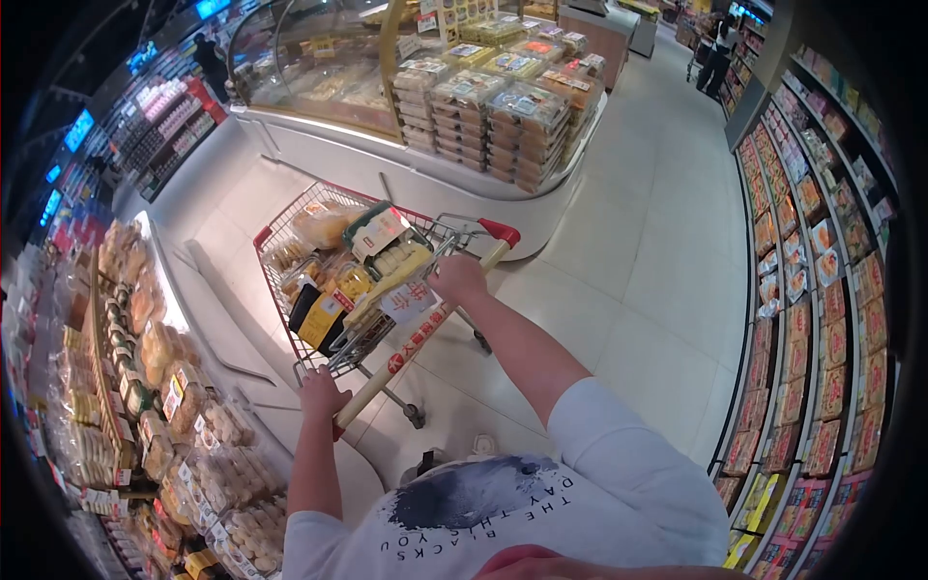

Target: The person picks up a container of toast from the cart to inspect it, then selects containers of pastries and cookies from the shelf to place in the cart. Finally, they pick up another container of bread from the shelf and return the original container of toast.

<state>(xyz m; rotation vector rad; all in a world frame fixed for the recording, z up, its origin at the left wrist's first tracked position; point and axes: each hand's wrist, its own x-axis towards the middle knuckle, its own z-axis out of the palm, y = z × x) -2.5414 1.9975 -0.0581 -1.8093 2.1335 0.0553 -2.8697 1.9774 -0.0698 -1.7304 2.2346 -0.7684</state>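
Hands both on the cart handle [411,350], a pale bar with red lettering and red end caps. Left hand [322,394] wrapped shut around the near end of the bar, fingers curled over it. Right hand [456,278] closed on the bar close to its far red cap, knuckles up. Shopping cart [277,230] sits directly ahead of both hands, on the tiled floor [628,271].

Basket is full: a bagged loaf [324,224] at the end farthest from the hands, a yellow package [319,319] just ahead of the left hand, and a white tag with red characters [410,301] touching the underside of the right hand.

Beyond the right hand, stacked pastry boxes [503,106] on a curved white tabletop [454,184]. Shelves of wrapped baked goods [174,406] lie just outside the left hand.
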